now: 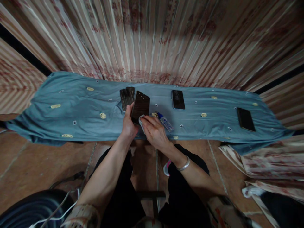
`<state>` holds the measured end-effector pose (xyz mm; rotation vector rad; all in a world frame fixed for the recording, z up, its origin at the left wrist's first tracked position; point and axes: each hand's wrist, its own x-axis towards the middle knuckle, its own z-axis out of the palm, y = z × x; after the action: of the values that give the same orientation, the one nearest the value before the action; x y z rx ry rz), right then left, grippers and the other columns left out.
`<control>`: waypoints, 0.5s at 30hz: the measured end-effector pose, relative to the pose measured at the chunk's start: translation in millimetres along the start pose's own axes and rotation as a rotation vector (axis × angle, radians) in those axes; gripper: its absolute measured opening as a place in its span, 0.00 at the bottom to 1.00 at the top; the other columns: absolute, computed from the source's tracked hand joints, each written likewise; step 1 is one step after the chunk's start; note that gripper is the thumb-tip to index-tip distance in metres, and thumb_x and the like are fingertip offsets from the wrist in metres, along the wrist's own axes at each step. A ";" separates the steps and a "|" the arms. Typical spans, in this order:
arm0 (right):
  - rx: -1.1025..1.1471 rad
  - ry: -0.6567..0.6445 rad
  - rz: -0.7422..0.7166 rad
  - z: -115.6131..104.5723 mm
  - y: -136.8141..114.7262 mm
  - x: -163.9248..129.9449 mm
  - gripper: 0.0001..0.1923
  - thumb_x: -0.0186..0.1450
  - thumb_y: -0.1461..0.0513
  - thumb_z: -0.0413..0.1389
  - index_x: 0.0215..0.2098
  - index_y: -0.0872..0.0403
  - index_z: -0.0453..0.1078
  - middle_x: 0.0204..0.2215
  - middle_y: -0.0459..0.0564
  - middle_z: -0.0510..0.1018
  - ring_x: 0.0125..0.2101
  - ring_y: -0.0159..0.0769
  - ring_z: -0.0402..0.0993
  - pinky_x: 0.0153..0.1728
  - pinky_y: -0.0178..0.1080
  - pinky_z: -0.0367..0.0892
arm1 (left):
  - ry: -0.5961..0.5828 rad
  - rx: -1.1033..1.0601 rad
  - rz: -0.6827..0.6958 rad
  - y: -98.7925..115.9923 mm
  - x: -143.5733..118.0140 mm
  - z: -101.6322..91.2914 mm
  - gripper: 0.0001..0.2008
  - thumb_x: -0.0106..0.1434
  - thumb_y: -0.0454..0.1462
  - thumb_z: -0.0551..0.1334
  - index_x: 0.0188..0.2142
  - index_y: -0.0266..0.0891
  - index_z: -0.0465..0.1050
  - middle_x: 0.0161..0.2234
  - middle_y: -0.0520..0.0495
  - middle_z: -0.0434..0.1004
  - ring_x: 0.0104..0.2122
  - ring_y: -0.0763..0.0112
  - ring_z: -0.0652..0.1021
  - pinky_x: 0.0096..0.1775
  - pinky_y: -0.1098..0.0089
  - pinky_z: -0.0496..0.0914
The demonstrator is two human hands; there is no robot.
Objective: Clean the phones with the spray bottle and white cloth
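- Progress looks partial, by my reading: 1 phone (pixel 140 106) is in hand being wiped, and nothing in the view tells which of the others have been cleaned.
- Left hand (pixel 129 124) is closed around the lower left edge of that phone, holding it tilted up above the blue cloth (pixel 71 110), dark screen toward the camera.
- Right hand (pixel 154 131) presses a small pale wipe (pixel 141 119) against the phone's bottom corner, fingers curled over it; a silver bangle (pixel 184 165) sits on that wrist.
- Small spray bottle (pixel 166 122) with a blue cap lies on its side on the cloth, just beside the right hand.
- 2 dark phones (pixel 126 96) lie overlapping just behind the held one, partly hidden by it.
- Another phone (pixel 178 99) lies flat to the right, well apart, and 1 more (pixel 245 119) lies near the cloth's right end.
- Small white tags and yellow round marks are scattered across the cloth; I cannot tell what the tags are.
- Striped curtain (pixel 152 38) hangs behind the cloth.
- Nothing blocks the hands; the bottle lies close to the right wrist and could be knocked.
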<state>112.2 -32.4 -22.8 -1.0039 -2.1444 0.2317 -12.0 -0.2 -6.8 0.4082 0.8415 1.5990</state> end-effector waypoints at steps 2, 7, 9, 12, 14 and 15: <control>0.002 -0.006 -0.042 0.8 -4.5 -1.1 0.21 0.75 0.66 0.45 0.58 0.55 0.75 0.53 0.58 0.79 0.51 0.44 0.74 0.58 0.48 0.71 | -0.004 0.007 -0.006 0.2 -1.2 0.9 0.19 0.72 0.48 0.54 0.43 0.40 0.79 0.45 0.45 0.85 0.54 0.60 0.80 0.56 0.62 0.72; -0.005 -0.040 -0.067 1.4 -5.3 -0.7 0.22 0.74 0.66 0.45 0.60 0.54 0.74 0.55 0.57 0.78 0.52 0.43 0.73 0.59 0.47 0.70 | -0.039 0.047 -0.028 -3.0 -7.3 5.1 0.19 0.70 0.50 0.57 0.42 0.39 0.80 0.47 0.45 0.85 0.57 0.59 0.78 0.58 0.64 0.71; -0.003 -0.048 -0.045 0.5 -3.2 0.7 0.22 0.74 0.67 0.45 0.60 0.52 0.73 0.56 0.56 0.78 0.53 0.43 0.73 0.60 0.47 0.70 | -0.048 0.053 -0.024 -5.5 -9.2 6.1 0.20 0.68 0.51 0.59 0.43 0.39 0.80 0.47 0.45 0.85 0.57 0.59 0.78 0.58 0.64 0.71; -0.008 -0.033 -0.025 -1.4 0.2 3.1 0.22 0.75 0.66 0.44 0.60 0.51 0.73 0.56 0.55 0.77 0.53 0.43 0.72 0.60 0.47 0.69 | -0.058 0.040 -0.033 -9.2 -10.7 5.9 0.19 0.67 0.51 0.61 0.43 0.39 0.80 0.47 0.45 0.85 0.57 0.59 0.78 0.58 0.64 0.71; -0.018 -0.019 -0.019 -2.4 3.0 4.7 0.22 0.75 0.66 0.44 0.60 0.53 0.73 0.57 0.56 0.77 0.53 0.43 0.72 0.60 0.47 0.69 | -0.057 0.027 -0.050 -11.4 -11.4 5.3 0.18 0.67 0.50 0.62 0.43 0.39 0.80 0.46 0.45 0.85 0.56 0.60 0.79 0.58 0.65 0.71; -0.024 -0.014 -0.015 -2.7 4.8 5.5 0.22 0.75 0.66 0.43 0.60 0.53 0.73 0.57 0.56 0.77 0.54 0.43 0.72 0.60 0.47 0.69 | -0.057 0.021 -0.059 -12.4 -11.9 5.1 0.18 0.67 0.50 0.61 0.43 0.39 0.80 0.45 0.45 0.85 0.56 0.61 0.79 0.58 0.65 0.72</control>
<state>114.6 -25.6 -20.0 -1.0024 -2.1706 0.2071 2.7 -9.9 -9.9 0.4375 0.8203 1.5187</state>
